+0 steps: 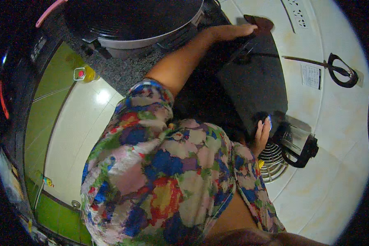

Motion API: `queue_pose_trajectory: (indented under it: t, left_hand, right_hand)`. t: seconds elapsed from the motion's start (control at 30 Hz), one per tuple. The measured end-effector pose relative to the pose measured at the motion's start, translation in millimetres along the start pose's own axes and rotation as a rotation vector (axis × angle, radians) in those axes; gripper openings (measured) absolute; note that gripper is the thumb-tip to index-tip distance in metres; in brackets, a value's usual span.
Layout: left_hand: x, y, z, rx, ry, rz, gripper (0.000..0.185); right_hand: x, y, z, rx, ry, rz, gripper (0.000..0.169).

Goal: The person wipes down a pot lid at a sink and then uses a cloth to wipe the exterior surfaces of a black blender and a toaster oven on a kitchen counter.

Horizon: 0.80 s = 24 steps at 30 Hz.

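Observation:
My left hand reaches to the upper right, its fingertips at a dark reddish-brown object beside the top end of a dark grey panel or appliance surface. Whether the fingers grip anything cannot be told. Near the lower end of that surface, my right hand is raised with its fingers close to a small blue-lit or blue-edged thing; its palm side and grip are unclear. A clear jug or blender jar with a black handle lies just right of it. Deep shadow hides the area between the arms.
A large round black pan or lid with a pale rim sits at the top on a speckled counter. Coiled metal rings are below the jar. A black cable runs along the tiled wall. An oil bottle stands at left.

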State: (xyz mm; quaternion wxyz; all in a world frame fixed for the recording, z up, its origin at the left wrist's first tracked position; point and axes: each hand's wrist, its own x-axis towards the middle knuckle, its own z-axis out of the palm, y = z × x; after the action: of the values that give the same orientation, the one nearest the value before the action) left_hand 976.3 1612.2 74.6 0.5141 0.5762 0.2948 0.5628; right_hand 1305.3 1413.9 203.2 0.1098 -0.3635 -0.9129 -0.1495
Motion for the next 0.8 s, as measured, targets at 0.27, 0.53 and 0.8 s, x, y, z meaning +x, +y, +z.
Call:
queue_pose_trajectory:
  t: [0.27,0.53,0.8]
  left_hand:
    - [-4.8,-48.1,-25.0,-0.086,0.036,-0.308,0.059]
    - [-51.5,-32.5,-16.6,0.195,0.034,-0.427,0.066]
    - [-205.7,8.2,7.5,0.349,0.087,-0.475,0.062]
  right_hand:
    - [2.7,1.0,5.5,0.004,-0.014,-0.015,0.071]
    - [-7.3,5.0,2.9,0.041,-0.038,0.045,0.075]
    - [-0.8,6.5,3.8,0.027,-0.017,-0.007,0.072]
